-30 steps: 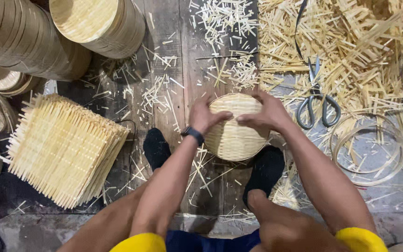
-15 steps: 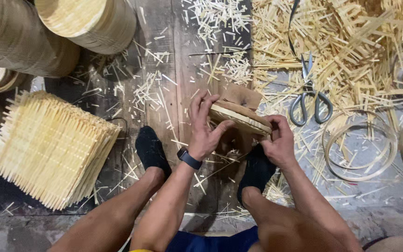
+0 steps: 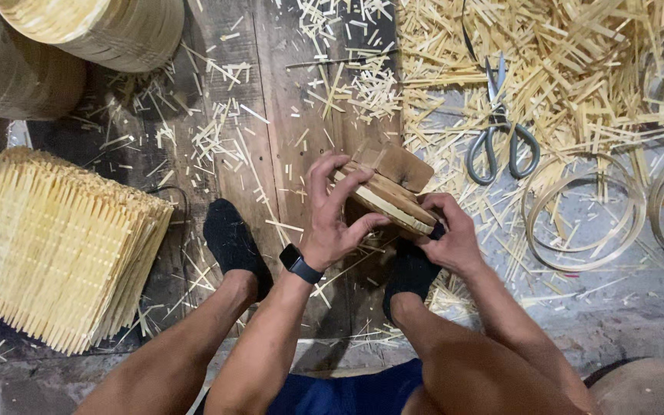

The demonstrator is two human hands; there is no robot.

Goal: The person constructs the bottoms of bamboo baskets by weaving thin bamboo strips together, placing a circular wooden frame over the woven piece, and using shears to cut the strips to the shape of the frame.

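Both my hands hold a round woven bamboo piece (image 3: 387, 201) tilted on edge, so only its rim shows. My left hand (image 3: 333, 207), with a dark watch on the wrist, wraps over its near-left rim. My right hand (image 3: 446, 234) grips its lower right rim. A brown wooden block (image 3: 400, 163) sits just behind the piece on the plank floor. My two feet in black socks (image 3: 234, 244) rest on the floor below my hands.
A stack of square woven bamboo mats (image 3: 51, 246) lies at left. Stacked round bamboo rims (image 3: 94, 27) stand at top left. Grey-handled scissors (image 3: 499, 138) lie among bamboo strips (image 3: 570, 69) at upper right. Thin bamboo hoops (image 3: 584, 219) lie at right.
The round bamboo piece lay flat under both hands a second ago. It has been lifted and tipped on edge, uncovering the wooden block, and my hands have come slightly nearer.
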